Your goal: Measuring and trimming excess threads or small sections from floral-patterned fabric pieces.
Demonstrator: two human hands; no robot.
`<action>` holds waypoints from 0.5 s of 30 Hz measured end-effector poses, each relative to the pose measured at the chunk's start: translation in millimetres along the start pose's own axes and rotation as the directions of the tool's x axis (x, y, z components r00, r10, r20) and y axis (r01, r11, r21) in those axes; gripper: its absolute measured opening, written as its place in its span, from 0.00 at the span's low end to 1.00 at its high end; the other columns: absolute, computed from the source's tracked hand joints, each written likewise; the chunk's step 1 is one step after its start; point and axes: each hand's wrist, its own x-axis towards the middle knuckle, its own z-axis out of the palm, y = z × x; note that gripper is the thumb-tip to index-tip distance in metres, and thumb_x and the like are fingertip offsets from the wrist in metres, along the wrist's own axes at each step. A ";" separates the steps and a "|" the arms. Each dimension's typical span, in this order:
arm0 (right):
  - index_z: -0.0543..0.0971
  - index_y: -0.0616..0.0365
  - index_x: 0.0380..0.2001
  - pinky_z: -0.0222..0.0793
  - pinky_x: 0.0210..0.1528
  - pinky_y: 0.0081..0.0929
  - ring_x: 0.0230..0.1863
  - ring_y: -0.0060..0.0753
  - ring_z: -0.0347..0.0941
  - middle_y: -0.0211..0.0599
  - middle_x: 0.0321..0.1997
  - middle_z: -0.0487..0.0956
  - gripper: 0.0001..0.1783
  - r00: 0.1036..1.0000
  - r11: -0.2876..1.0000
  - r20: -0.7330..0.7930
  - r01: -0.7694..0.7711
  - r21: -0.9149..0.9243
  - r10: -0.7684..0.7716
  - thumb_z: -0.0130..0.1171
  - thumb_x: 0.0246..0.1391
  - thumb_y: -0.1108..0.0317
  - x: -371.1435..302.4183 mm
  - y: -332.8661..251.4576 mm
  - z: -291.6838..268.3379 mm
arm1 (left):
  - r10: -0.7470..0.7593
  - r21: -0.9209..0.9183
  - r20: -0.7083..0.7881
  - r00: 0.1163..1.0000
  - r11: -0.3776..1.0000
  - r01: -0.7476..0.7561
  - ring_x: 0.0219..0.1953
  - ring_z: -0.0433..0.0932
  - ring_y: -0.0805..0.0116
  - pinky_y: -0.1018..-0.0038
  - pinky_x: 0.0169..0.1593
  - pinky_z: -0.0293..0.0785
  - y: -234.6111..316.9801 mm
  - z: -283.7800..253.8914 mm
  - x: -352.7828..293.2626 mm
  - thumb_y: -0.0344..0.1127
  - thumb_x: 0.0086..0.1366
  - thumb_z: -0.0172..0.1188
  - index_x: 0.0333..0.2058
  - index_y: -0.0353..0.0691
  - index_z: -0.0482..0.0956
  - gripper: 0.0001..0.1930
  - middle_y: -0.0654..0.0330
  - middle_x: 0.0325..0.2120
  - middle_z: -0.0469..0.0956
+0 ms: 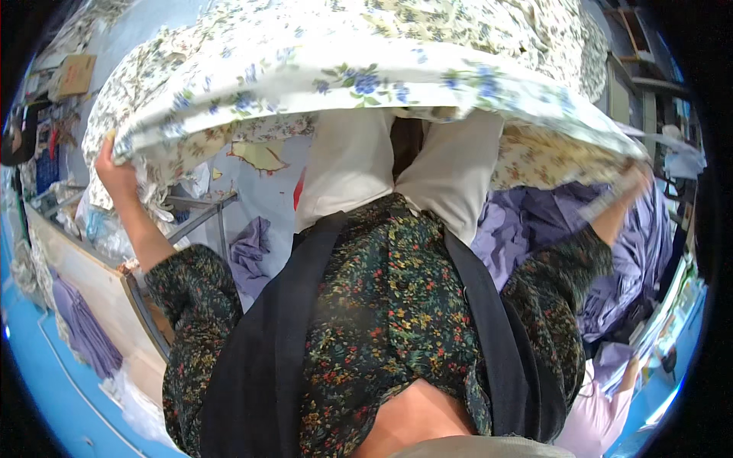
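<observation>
Closest to me is the wearer's dark flowered shirt [397, 305] under a black vest [263, 359], with a pale pink sleeve [599, 420] of someone else off at the lower right. Past the shirt come off-white trousers [347, 164], and across them, strung between both hands, the white cloth with blue flowers [359, 80]. The left hand [118, 174] has its grip closed on the cloth's left end, thumb up; the right hand [632, 183] is blurred, but its grip has hold of the right end. Purple fabric [550, 229] lies bunched below the right-hand side, near a yellowish flowered piece [534, 156]. Farther out, more printed fabric [473, 30] is heaped, and a cardboard box [75, 75] sits far left.
</observation>
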 end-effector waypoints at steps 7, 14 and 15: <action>0.83 0.59 0.44 0.71 0.43 0.23 0.37 0.19 0.77 0.28 0.35 0.84 0.13 0.994 0.966 -0.111 0.030 0.257 -0.001 0.59 0.57 0.68 -144.5 -227.6 65.5 | -0.102 0.130 0.789 0.606 0.991 -0.003 0.49 0.75 0.48 0.59 0.52 0.71 22.7 76.8 -149.8 0.28 0.62 0.53 0.57 0.41 0.73 0.22 0.47 0.46 0.77; 0.82 0.63 0.39 0.61 0.29 0.12 0.24 0.14 0.68 0.25 0.26 0.79 0.12 0.732 0.708 0.656 -0.366 0.605 -0.183 0.62 0.56 0.67 -295.3 -446.7 107.8 | -0.219 -0.496 0.628 0.747 0.628 0.600 0.25 0.75 0.80 0.81 0.32 0.72 230.4 108.0 -92.3 0.32 0.67 0.57 0.37 0.35 0.80 0.07 0.63 0.24 0.79; 0.81 0.61 0.38 0.58 0.25 0.12 0.21 0.13 0.65 0.24 0.25 0.78 0.11 0.701 0.636 0.681 -0.431 0.640 -0.211 0.63 0.54 0.67 -298.1 -445.2 117.2 | -0.170 -0.496 0.643 0.747 0.651 0.575 0.24 0.74 0.81 0.82 0.30 0.71 256.4 108.7 -90.6 0.32 0.67 0.58 0.36 0.35 0.80 0.06 0.64 0.22 0.78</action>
